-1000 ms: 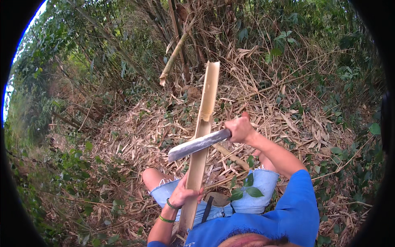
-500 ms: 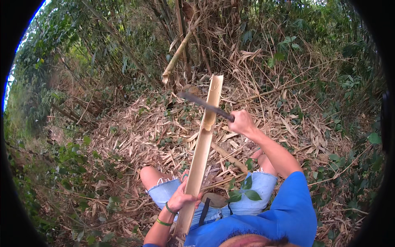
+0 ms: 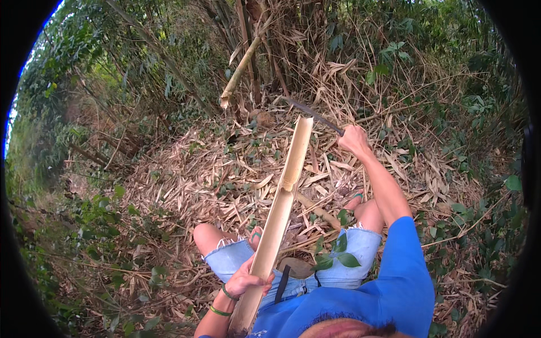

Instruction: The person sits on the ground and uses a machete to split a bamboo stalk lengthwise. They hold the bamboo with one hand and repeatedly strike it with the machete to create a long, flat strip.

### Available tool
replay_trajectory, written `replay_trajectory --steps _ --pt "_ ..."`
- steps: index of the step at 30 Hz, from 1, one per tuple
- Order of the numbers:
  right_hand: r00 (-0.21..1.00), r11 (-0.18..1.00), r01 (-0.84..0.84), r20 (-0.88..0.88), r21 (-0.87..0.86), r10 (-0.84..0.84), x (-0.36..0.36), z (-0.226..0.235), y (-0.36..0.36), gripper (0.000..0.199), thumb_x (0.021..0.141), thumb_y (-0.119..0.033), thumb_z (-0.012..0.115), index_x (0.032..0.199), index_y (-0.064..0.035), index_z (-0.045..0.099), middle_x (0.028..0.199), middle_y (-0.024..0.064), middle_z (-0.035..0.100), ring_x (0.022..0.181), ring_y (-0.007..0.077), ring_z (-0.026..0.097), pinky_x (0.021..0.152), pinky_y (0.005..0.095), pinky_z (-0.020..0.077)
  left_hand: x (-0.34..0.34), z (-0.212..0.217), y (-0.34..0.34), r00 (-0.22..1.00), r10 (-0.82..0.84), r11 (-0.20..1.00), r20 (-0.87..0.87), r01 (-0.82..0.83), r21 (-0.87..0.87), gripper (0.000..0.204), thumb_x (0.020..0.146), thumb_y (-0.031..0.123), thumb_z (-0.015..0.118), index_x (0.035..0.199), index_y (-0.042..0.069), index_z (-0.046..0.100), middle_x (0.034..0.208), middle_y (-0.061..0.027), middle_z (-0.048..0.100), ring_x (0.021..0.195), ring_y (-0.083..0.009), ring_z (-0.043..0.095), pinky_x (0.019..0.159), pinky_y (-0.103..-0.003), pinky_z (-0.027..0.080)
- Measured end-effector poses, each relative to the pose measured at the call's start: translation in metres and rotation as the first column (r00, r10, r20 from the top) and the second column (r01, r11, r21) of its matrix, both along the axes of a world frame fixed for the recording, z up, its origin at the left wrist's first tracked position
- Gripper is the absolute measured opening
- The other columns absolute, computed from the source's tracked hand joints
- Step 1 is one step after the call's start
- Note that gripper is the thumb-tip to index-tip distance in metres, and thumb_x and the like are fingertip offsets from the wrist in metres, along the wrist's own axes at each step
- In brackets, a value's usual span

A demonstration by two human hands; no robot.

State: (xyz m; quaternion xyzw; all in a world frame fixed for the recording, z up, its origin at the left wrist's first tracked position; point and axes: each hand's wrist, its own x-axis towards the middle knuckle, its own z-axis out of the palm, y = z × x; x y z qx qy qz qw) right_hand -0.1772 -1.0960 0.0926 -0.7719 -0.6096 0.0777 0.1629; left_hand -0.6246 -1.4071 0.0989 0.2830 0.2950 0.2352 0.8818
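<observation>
A long, pale length of split bamboo [image 3: 276, 222] lies slantwise before me, hollow face up, with a node partition [image 3: 289, 185] partway along it. My left hand [image 3: 245, 280] is closed around its near part, close to my left thigh. Out to the right, my right hand [image 3: 354, 141] grips the handle of a machete [image 3: 316, 116]. The dark blade points left and away, just beyond the bamboo's far end; whether the two touch I cannot tell.
Dry bamboo leaves [image 3: 169, 191] cover the ground. A thin cut bamboo pole [image 3: 241, 73] hangs down ahead, by a dense clump. Another stick [image 3: 321, 213] lies between my legs, near a leafy green sprig [image 3: 338, 259]. Undergrowth stands at both sides.
The machete has moved from across the split bamboo to past its far end, up and to the right. The bamboo has shifted slightly toward me, still in my left hand.
</observation>
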Motion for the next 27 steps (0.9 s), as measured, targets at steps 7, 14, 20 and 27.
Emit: replay_trajectory --steps 7,14,20,27 --pt "0.913 0.999 0.011 -0.407 0.036 0.005 -0.043 -0.023 -0.029 0.029 0.074 -0.028 0.07 0.075 0.0008 0.07 0.073 0.0206 0.07 0.071 0.0349 0.069 0.069 0.0436 0.052 -0.002 0.011 0.0 0.98 0.11 0.984 -0.164 -0.084 0.154 0.096 0.073 -0.012 0.063 0.157 0.014 0.024 0.087 -0.0096 0.058 0.071 -0.0188 0.062 0.06 -0.032 0.055" --pt "0.86 0.936 -0.144 -0.427 0.321 0.279 -0.091 -0.003 -0.087 0.02 0.075 -0.02 0.069 0.066 -0.002 0.064 0.052 0.0109 0.058 0.045 0.0218 0.054 0.05 0.0386 0.0445 0.014 -0.003 0.026 0.877 0.344 0.842 -0.336 -0.129 0.525 0.1 0.072 -0.006 0.065 0.161 0.006 0.021 0.091 -0.0066 0.06 0.076 -0.0136 0.059 0.063 -0.028 0.053" --pt "0.653 0.568 -0.71 0.085 0.416 0.753 -0.136 -0.003 -0.134 0.015 0.068 -0.019 0.065 0.062 -0.0094 0.055 0.056 0.0109 0.063 0.047 0.0285 0.064 0.047 0.0422 0.0514 0.041 -0.009 0.038 0.854 0.411 0.807 -0.319 -0.178 0.563 0.095 0.07 -0.003 0.062 0.157 0.001 0.025 0.094 -0.0065 0.06 0.084 -0.0148 0.06 0.07 -0.028 0.053" --pt "0.927 0.934 -0.302 -0.17 0.191 0.335 -0.064 0.004 -0.05 0.015 0.078 -0.014 0.058 0.065 -0.0072 0.061 0.049 0.0056 0.056 0.04 0.0181 0.051 0.041 0.0339 0.0442 0.051 0.004 0.017 0.9 0.303 0.88 -0.314 -0.139 0.454 0.09 0.074 -0.004 0.055 0.158 0.008 0.026 0.082 -0.0059 0.059 0.065 -0.0145 0.058 0.057 -0.028 0.051"
